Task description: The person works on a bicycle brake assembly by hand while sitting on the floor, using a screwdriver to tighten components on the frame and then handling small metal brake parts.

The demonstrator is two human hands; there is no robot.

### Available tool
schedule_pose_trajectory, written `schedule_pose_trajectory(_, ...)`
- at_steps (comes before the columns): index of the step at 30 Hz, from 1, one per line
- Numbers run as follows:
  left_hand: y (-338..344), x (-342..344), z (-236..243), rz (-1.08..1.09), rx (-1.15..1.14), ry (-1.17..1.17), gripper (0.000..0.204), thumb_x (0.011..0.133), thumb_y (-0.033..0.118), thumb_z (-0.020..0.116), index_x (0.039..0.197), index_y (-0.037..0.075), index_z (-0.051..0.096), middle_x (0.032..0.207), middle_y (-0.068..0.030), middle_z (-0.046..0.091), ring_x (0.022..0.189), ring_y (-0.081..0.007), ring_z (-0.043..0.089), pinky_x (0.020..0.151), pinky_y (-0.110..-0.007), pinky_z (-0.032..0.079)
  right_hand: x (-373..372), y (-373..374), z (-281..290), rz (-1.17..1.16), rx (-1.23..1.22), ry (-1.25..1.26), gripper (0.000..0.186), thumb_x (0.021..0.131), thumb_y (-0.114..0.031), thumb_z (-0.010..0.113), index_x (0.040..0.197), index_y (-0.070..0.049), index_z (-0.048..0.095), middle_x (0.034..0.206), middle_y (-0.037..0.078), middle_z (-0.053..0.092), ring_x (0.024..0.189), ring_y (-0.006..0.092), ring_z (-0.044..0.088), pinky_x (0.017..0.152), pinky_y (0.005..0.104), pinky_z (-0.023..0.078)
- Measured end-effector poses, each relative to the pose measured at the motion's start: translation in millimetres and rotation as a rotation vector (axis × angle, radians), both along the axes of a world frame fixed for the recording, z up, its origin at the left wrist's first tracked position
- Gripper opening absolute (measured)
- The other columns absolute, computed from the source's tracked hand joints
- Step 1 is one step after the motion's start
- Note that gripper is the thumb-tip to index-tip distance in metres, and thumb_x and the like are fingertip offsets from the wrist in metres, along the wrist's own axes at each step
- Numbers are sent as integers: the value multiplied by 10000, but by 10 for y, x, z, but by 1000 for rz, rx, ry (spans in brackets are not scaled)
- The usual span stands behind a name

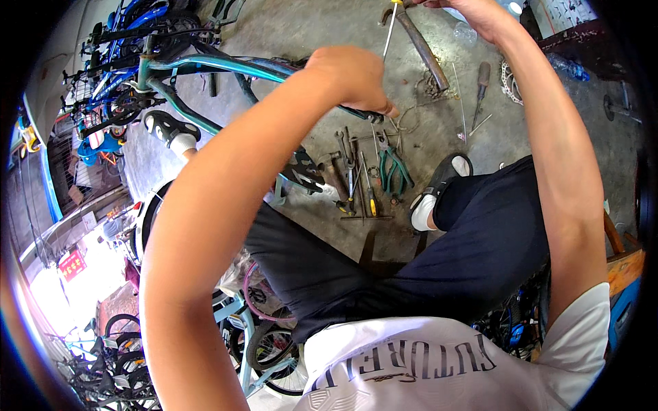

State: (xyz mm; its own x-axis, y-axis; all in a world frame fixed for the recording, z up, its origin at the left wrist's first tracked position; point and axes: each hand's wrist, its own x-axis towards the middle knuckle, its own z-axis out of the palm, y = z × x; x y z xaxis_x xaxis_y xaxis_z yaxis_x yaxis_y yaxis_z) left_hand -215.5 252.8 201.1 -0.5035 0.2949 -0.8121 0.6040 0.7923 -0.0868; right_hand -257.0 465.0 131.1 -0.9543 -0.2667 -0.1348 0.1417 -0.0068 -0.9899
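My left hand (pixel 353 74) is closed at the rear end of a teal bicycle frame (pixel 199 63), its fingertips low by the frame's end. At the top edge, my right hand (pixel 473 15) reaches in, its fingers partly cut off, beside a yellow-handled screwdriver (pixel 391 31). The screwdriver's shaft points down toward my left hand. Behind it on the floor lies a hammer (pixel 423 53) with a wooden handle. Below my hands are green-handled pliers (pixel 393 168), a yellow-and-black screwdriver (pixel 371 195) and several wrenches (pixel 348 164).
A chain (pixel 433 89), a dark-handled screwdriver (pixel 482 85) and a chainring (pixel 508 83) lie on the concrete floor. My shod feet (pixel 442 181) flank the tools. Parked blue bicycles (pixel 113 75) stand at far left, more bicycles (pixel 274 349) behind me. A wooden piece (pixel 625 268) is at right.
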Motion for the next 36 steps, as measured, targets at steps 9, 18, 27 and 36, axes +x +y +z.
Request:
schedule_pose_trajectory(9,53,52,-38,28,17,44,672,791,669,718,1009,35,773,1003,-154,760,1011,-340,725,881,-464,561,16,62,-85,38,93,26,425,851,-107,630,1271,-81,570,1086,2,607,962,91,551,850,256,443)
schedule_pose_trajectory(18,-421,-210,-45,158,396,301,475,939,482,634,1036,36,763,948,-190,751,925,-395,707,854,-464,542,38,115,-262,57,295,83,531,933,-230,648,1422,-53,541,1071,52,595,979,163,546,901,313,458)
schedule_pose_trajectory(27,-813,-87,159,252,479,589,395,959,445,630,1014,78,765,857,-159,743,832,-368,715,747,-451,548,-35,95,-347,-3,428,235,454,1003,-295,613,1391,-58,596,1286,120,672,1186,222,602,1019,337,456)
schedule_pose_trajectory(36,-572,-61,47,245,464,456,408,942,466,619,1067,112,778,964,-161,760,932,-385,721,833,-478,572,37,213,30,-53,666,69,613,799,-467,827,1278,-119,669,936,94,701,887,208,650,805,346,512)
